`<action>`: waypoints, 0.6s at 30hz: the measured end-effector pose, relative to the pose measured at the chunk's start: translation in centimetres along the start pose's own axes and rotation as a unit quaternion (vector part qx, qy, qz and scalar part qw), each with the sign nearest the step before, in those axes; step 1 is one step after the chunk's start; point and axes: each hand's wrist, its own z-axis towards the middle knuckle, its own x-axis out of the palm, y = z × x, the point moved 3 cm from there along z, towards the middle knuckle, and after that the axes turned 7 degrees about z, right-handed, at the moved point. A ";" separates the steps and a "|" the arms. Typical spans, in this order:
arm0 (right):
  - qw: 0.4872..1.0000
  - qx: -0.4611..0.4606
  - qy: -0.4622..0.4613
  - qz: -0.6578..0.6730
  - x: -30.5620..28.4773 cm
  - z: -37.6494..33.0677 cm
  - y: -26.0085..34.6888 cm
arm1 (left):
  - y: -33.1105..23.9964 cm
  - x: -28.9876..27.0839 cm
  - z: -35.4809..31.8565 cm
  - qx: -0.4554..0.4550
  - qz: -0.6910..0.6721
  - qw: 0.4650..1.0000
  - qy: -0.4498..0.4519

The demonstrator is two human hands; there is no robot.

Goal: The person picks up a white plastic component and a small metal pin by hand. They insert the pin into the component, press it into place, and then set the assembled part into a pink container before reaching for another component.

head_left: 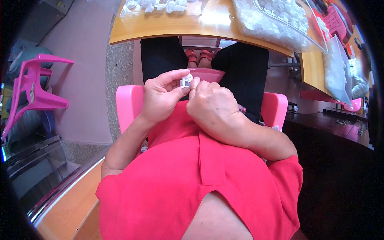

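In front of my lap, my left hand (162, 94) pinches a small white and clear plastic piece (186, 81) between thumb and fingers. My right hand (214, 102) is closed right beside it, its thumb and forefinger up against the piece. A pinkish, rounded end (241, 108) pokes out past the little-finger side of my right hand; the rest of it is hidden inside the fist, so its kind does not show. Below the hands, between my knees, a pink container (210, 75) shows its rim in part.
Ahead is a wooden table (168, 31). On it stand a clear tray (192, 11) of white plastic pieces and a larger clear bin (260, 34) heaped with them. A bag (337, 74) of similar pieces hangs at the right edge. Pink chair arms (130, 105) flank me; a pink stool (38, 90) is left.
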 end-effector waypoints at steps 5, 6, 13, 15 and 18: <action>0.997 -0.037 0.050 -0.049 -0.6 0.3 0.1 | 0.5 0.1 0.1 0.000 0.046 0.999 0.007; 0.994 -0.045 0.070 -0.066 -0.7 0.3 0.1 | 0.5 0.1 0.1 -0.002 0.055 0.998 0.015; 0.988 -0.042 0.073 0.126 -1.4 0.0 -2.4 | 0.2 -1.3 0.9 -0.005 -0.037 0.996 0.083; 0.978 0.005 0.003 0.209 -2.6 -0.9 -3.2 | -0.4 -1.6 0.9 -0.010 -0.074 0.993 0.091; 0.979 0.008 -0.024 0.204 -2.7 -1.6 -3.1 | -1.2 -1.6 0.7 -0.006 -0.108 0.988 0.108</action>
